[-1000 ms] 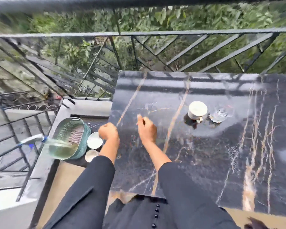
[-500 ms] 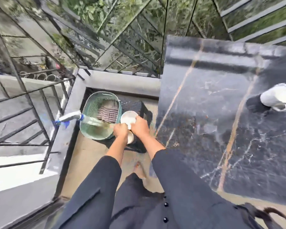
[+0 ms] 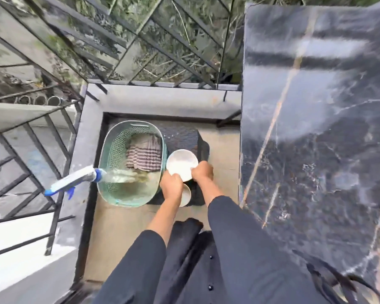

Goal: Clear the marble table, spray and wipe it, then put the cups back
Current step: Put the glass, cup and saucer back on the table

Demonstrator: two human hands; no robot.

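The black marble table [image 3: 316,132] fills the right side, and its visible part is bare. Left of it, low on the floor, a white saucer [image 3: 180,163] and a small white cup [image 3: 186,195] rest on a dark textured stand [image 3: 180,137]. My right hand [image 3: 203,172] pinches the saucer's right rim. My left hand [image 3: 171,185] is closed over the cup's left side and touches the saucer's lower edge. A green mesh basket [image 3: 110,154] beside them holds a striped cloth [image 3: 144,156] and a spray bottle [image 3: 75,179] whose nozzle sticks out to the left.
A grey concrete kerb [image 3: 162,95] and black metal railings [image 3: 140,40] close off the balcony corner behind and to the left. Tan floor [image 3: 123,238] lies between the basket and my legs. The table's edge stands close on the right.
My view has swung left and down from the tabletop to the floor corner. Both hands left the table and came down onto the saucer and cup. The cup and glass on the table are out of view.
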